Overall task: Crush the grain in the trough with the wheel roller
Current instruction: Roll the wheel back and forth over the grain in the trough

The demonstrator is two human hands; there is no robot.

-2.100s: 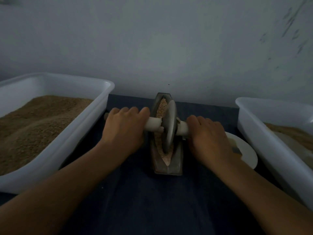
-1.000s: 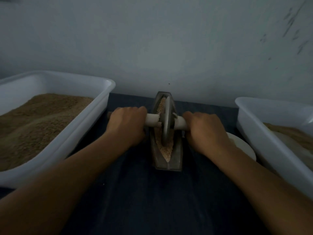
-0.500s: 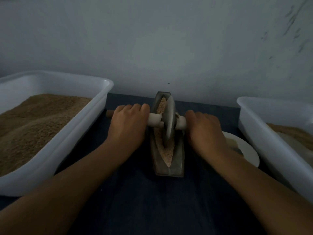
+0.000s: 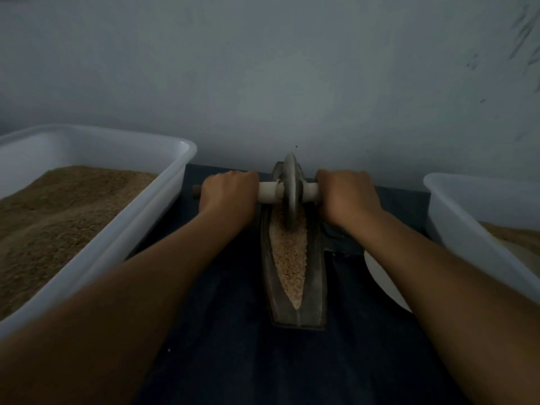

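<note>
Dim frame, so we lose fine detail. Our left hand (image 4: 228,197) is wrapped round the left side of the roller's handle (image 4: 270,192), fingers curled over the top; our right hand (image 4: 346,197) is wrapped round the right side the same way. Both fists hide most of the handle: only short pale stubs show beside the wheel, plus a dark tip poking out left of the left hand.

The wheel roller (image 4: 290,191) stands upright on its edge at the far end of the trough (image 4: 317,276), near the wall (image 4: 263,68). Its lower rim sits down in the grain (image 4: 289,258), so the contact point is hidden. The wheel also covers the trough's far tip. The grain fills the narrow boat-shaped channel from the wheel back to the near point; we can't tell crushed from whole in this light.

The trough rests on a dark blue cloth (image 4: 233,361) over the tabletop. The left white tub (image 4: 163,206) is heaped with brown grain and cut off by the frame's left edge. The right white tub (image 4: 455,217) is cut off at the right edge, its contents barely visible. A white plate (image 4: 380,279) lies between the trough and the right tub, mostly hidden under our right forearm.

No labels, brands or writing readable anywhere.
</note>
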